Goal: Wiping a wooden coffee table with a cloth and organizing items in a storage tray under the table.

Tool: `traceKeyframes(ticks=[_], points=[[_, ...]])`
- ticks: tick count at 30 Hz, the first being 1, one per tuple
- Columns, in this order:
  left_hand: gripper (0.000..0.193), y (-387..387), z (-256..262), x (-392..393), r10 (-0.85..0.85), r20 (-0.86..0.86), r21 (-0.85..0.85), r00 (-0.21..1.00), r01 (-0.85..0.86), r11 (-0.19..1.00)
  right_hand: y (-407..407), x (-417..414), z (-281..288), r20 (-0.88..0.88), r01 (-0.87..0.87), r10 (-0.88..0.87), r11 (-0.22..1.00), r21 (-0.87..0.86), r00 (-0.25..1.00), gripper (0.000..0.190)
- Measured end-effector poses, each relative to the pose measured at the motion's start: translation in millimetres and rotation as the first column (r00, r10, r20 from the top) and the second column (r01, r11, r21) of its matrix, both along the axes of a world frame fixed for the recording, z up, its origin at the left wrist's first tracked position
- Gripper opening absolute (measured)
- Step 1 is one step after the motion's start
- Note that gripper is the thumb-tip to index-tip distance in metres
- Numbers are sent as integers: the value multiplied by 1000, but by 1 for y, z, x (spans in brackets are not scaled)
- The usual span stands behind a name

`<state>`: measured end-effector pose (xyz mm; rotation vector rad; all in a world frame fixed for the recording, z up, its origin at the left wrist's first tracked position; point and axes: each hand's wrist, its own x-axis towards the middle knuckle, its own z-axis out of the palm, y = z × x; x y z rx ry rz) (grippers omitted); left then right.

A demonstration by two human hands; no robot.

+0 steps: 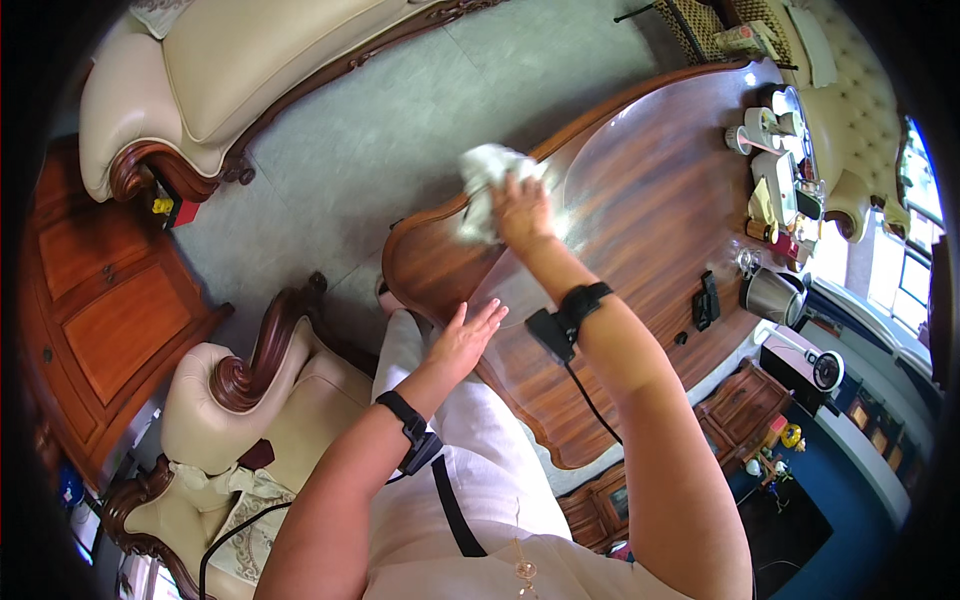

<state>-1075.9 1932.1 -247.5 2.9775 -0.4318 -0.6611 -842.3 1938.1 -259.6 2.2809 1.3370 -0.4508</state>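
Note:
A crumpled white cloth (478,176) lies against the far edge of a curved wooden coffee table (660,172). My right hand (523,208) is spread over the cloth and presses it to the wood; both are blurred. The cloth bulges past the table's edge over the floor. Part of the tabletop has a clear, glossy cover (517,289) with a rounded border. My left hand (463,337) hovers by the near edge of the table, above my white-trousered leg. Its fingers are stretched out and it holds nothing.
At the table's right end stand a tray with white cups (761,127), a tissue box (761,217) and a steel kettle (772,295). Dark remote controls (705,301) lie nearer. A cream leather sofa (262,60) is across the grey floor (375,142); a carved armchair (300,397) stands left.

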Motion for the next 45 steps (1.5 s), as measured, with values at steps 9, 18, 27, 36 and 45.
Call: traceKeyframes(ticks=[9, 18, 27, 36, 45], points=[[45, -3, 3, 15, -144, 114, -59, 983, 152, 987, -23, 51, -30, -110, 493, -482, 857, 146, 869, 37], [45, 38, 16, 19, -191, -65, -217, 980, 172, 961, 19, 70, -9, 167, 294, -269, 944, -151, 949, 47], [46, 41, 6, 15, -113, 20, -367, 993, 113, 923, 19, 191, -14, 158, 580, -567, 813, -55, 809, 46], [60, 65, 27, 55, 186, 163, -683, 969, -25, 730, 17, 245, -13, 184, 604, -579, 787, -127, 794, 53], [71, 81, 34, 127, 589, -209, -825, 781, -464, 324, -3, 298, -11, 143, 622, -608, 778, -86, 781, 51]])
